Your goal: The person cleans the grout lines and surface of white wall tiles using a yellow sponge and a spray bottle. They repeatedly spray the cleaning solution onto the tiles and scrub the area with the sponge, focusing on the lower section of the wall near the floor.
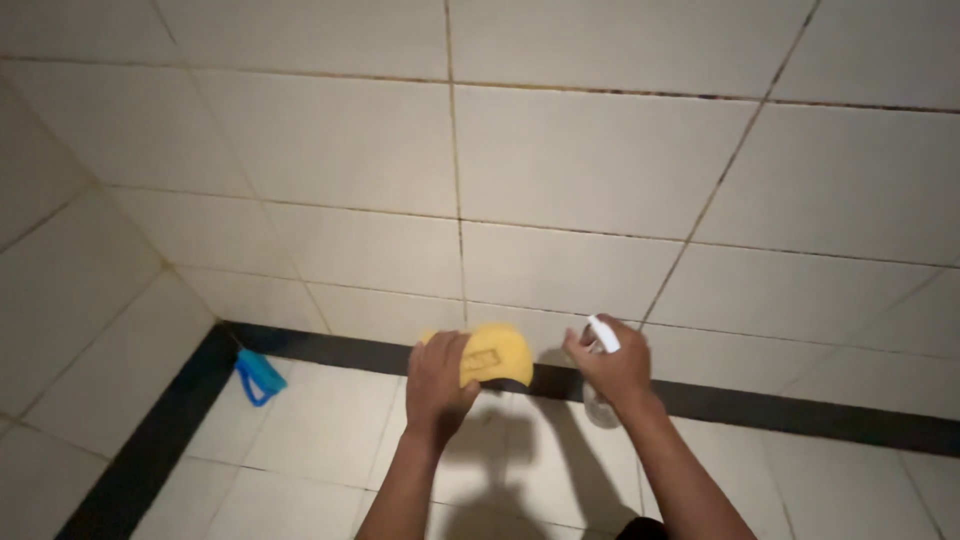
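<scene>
My left hand (437, 375) has its grip closed over a yellow sponge (492, 353), fingers clamped on the sponge's left part while the rest bulges out toward three o'clock. The sponge is pressed against the foot of the tiled wall (560, 160), right where the pale wall tiles meet the black border strip (800, 410). My right hand (610, 365) sits just beside it, at three o'clock from the sponge, its grip wrapped around a spray bottle (603, 335); I see only the white trigger head poking up at twelve o'clock of the fist and a clear bit of the body under the wrist, at six o'clock.

Judging progress: I take the wiping to be at an early or middle stage. I can't make out foam or wet streaks on the tiles in this dim light, and the grout lines higher up, toward twelve and one o'clock, show dark brownish staining, so I judge most of the wall is left to do. The floor tiles (300, 440) look no different either.

As for packages and labels: the spray bottle shows no label I can see; the hand hides most of it. A small blue object (259, 375) with a handle lies on the floor at nine o'clock from the sponge, near the corner, well apart from both hands. No signs anywhere.
</scene>
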